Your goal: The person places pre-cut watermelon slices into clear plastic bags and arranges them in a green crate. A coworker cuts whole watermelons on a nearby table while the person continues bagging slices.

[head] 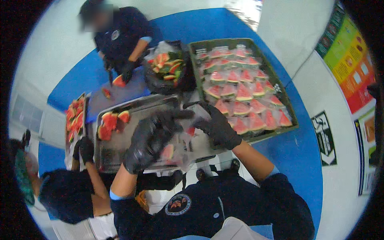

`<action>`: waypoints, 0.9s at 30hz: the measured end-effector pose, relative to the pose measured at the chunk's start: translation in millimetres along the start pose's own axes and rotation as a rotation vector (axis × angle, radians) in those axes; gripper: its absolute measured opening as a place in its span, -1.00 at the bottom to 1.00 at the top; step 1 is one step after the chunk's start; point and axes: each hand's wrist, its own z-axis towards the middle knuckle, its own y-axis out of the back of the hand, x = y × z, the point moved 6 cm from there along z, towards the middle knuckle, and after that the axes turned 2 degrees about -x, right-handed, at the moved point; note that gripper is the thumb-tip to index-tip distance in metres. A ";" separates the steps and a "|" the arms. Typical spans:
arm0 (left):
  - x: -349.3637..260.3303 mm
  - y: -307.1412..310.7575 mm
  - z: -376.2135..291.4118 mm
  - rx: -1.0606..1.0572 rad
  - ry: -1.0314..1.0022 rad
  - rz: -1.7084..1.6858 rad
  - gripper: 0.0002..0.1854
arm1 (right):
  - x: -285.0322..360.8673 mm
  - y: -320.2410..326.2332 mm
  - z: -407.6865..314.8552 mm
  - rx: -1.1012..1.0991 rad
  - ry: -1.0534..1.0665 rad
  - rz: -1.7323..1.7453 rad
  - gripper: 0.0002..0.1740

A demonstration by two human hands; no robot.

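Note:
Both of my hands wear black gloves. My left hand is over the right part of a metal tray, its fingers blurred and stretched to the right. Opposite it, my right hand has its fingertips on a clear plastic bag, with a bit of red between the hands. Below the left hand, a watermelon piece lies in clear plastic. Cut watermelon pieces lie at the tray's left end. Whether my left hand grips any plastic is unclear.
Bagged watermelon wedges lie in rows in a green crate. Behind the tray stands a black-lined bin of rinds. A co-worker cuts watermelon on a blue board. Another co-worker reaches towards a smaller tray at the left.

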 end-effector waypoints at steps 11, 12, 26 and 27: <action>-26.1 -128.5 98.8 0.020 -0.520 0.075 -0.35 | 10.8 156.9 -86.2 -0.003 -0.242 -0.117 -0.43; -0.8 -145.9 117.0 0.056 -0.093 0.013 -0.44 | 8.5 181.1 -99.9 -0.095 -0.379 0.142 -0.46; 61.4 -328.6 195.9 0.212 0.144 0.240 -0.34 | -47.6 279.4 -88.6 0.073 0.002 -1.098 -0.51; 54.3 -324.0 191.9 0.240 0.085 0.505 -0.32 | -51.5 280.0 -88.7 0.069 -0.108 -0.879 -0.50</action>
